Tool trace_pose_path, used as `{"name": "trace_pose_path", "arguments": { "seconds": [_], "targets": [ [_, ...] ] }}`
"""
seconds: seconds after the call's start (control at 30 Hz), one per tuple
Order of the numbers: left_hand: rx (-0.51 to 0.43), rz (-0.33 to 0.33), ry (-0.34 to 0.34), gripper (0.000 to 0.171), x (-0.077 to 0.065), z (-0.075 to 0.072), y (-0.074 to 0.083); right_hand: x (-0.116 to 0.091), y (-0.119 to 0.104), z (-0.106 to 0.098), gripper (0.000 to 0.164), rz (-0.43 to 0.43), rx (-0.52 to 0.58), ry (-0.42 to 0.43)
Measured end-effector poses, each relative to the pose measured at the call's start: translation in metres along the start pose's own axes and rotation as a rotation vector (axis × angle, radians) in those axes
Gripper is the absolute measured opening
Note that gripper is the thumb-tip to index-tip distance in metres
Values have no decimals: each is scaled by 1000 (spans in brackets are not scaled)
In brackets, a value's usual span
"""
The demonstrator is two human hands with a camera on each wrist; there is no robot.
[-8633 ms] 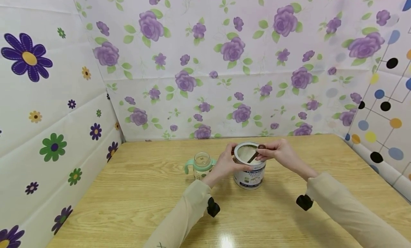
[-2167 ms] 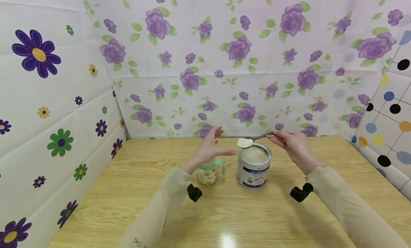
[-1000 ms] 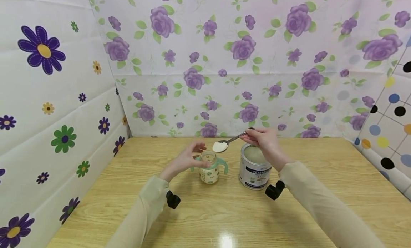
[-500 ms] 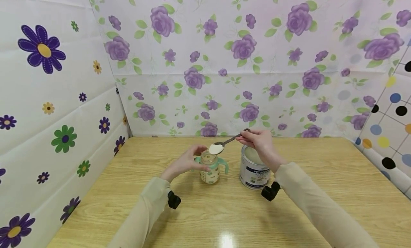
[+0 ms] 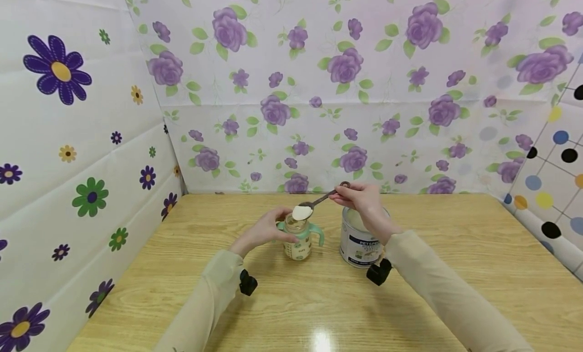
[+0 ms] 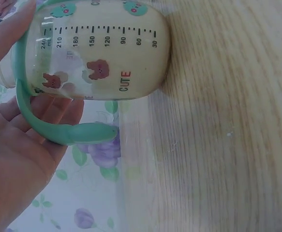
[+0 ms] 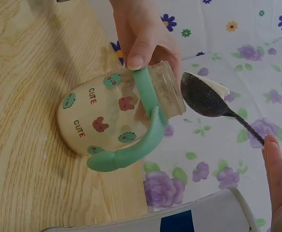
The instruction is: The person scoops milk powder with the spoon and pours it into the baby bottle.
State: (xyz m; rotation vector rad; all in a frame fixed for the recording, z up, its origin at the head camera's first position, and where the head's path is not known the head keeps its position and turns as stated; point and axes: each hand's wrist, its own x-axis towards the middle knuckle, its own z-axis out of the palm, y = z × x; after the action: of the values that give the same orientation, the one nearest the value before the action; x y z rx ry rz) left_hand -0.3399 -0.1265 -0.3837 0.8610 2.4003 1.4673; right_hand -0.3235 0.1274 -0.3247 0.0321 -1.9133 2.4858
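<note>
A clear baby bottle [image 5: 297, 249] with a green two-handled collar stands upright on the table. My left hand [image 5: 267, 228] grips it around the collar, thumb on the near side in the right wrist view. Printed bears, "CUTE" and a millilitre scale show on the bottle [image 6: 102, 53], with a pale content inside. My right hand [image 5: 364, 202] pinches the handle of a dark spoon [image 5: 324, 197]. White powder [image 5: 301, 212] is heaped in the spoon's bowl, just above the bottle's open mouth. In the right wrist view the spoon [image 7: 201, 96] is close beside the rim.
An open white can [image 5: 357, 248] of powder stands right of the bottle, partly covered by my right hand and forearm. The wooden table [image 5: 291, 306] reaches back to a flowered cloth wall [image 5: 309, 124], with more patterned walls at left and right.
Earlier, my left hand held the can while the right dug the spoon in. The left hand has since moved to the bottle. The loaded spoon has moved left and is over the bottle's mouth.
</note>
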Motion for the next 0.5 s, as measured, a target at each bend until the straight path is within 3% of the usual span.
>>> {"name": "trace_pose_path", "arguments": {
  "seconds": [0.1,0.33,0.5],
  "targets": [
    [8,-1,0,65,-1,0,2,0,1,3,25,-18,-22,-8],
    [18,14,-12,60,-12,-1,25,1,4,6,28,-38,-38,-11],
    [14,27,-9,58,-13,-1,25,1,5,9,27,-60,-78,-17]
  ]
}}
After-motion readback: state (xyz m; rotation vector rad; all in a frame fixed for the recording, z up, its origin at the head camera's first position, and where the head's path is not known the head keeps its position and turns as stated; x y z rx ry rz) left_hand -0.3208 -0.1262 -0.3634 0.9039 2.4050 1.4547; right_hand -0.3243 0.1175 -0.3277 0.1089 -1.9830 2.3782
